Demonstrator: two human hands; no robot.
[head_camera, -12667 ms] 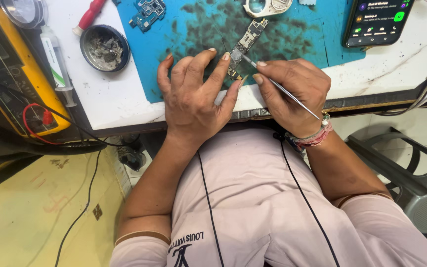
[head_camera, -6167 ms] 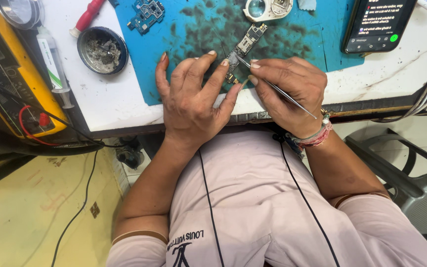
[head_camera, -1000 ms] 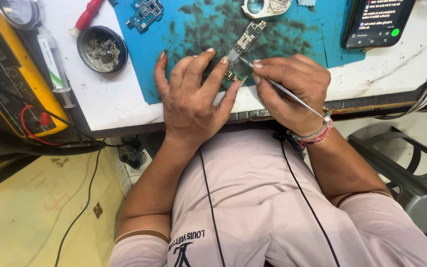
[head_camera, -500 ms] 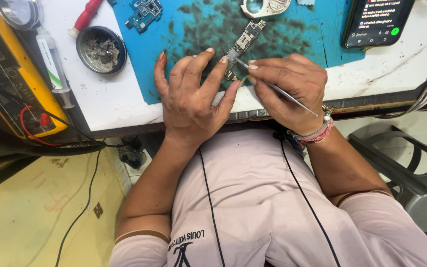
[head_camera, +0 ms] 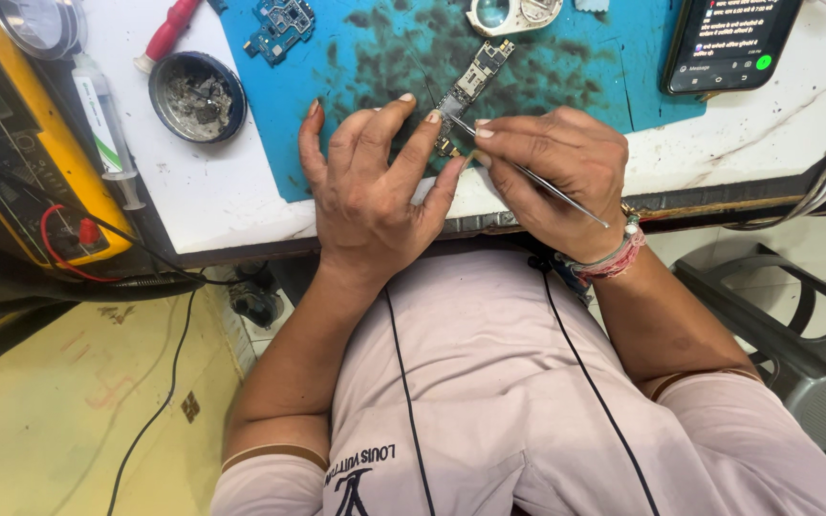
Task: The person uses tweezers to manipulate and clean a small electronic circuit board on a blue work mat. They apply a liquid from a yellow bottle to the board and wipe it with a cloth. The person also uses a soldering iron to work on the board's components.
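Note:
A narrow phone circuit board (head_camera: 472, 80) lies on a stained blue work mat (head_camera: 614, 57) near the bench's front edge. My left hand (head_camera: 370, 186) rests on the mat with fingers spread, its index and middle fingertips pressing the board's near end. My right hand (head_camera: 552, 172) pinches thin metal tweezers (head_camera: 537, 180), whose tips touch the board just beside my left fingertips. The board's near end is partly hidden by my fingers.
A second blue circuit board (head_camera: 279, 24), a round tin of grey residue (head_camera: 197, 96), a syringe (head_camera: 105, 124) and a red-handled tool (head_camera: 169, 33) lie left. A yellow multimeter (head_camera: 11, 153) sits far left. A lit phone (head_camera: 728, 40) lies right; a magnifier (head_camera: 513, 13) at top.
Almost nothing differs. Both hands stay on the narrow board, with only tiny shifts of the tweezers' tips and a slight camera move.

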